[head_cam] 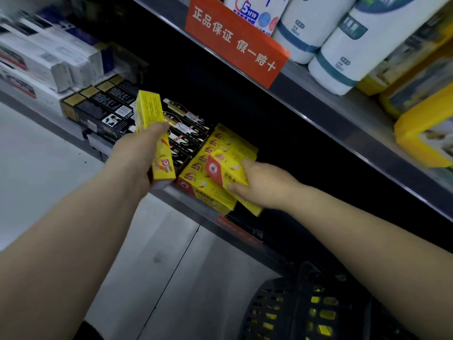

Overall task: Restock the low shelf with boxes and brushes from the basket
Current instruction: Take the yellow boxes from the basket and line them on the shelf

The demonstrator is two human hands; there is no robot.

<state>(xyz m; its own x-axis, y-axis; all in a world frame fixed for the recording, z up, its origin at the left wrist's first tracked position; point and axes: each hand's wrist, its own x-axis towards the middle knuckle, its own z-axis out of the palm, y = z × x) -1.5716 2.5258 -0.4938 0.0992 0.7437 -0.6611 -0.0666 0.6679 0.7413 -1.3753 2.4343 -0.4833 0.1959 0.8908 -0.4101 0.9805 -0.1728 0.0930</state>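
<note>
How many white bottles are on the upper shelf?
3 bottles in a row: one behind the orange sign, one in the middle, one nearest the yellow packs. More may be hidden behind.

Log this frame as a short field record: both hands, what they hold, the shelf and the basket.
left hand: grips raised yellow box, in front of the black boxes
right hand: grips tilted yellow box at the yellow stack; contact unclear
low shelf: black boxes left, yellow stack right of them
basket: black, lower right of view, yellow items visible through its holes
task state: neither held box released yet
</note>
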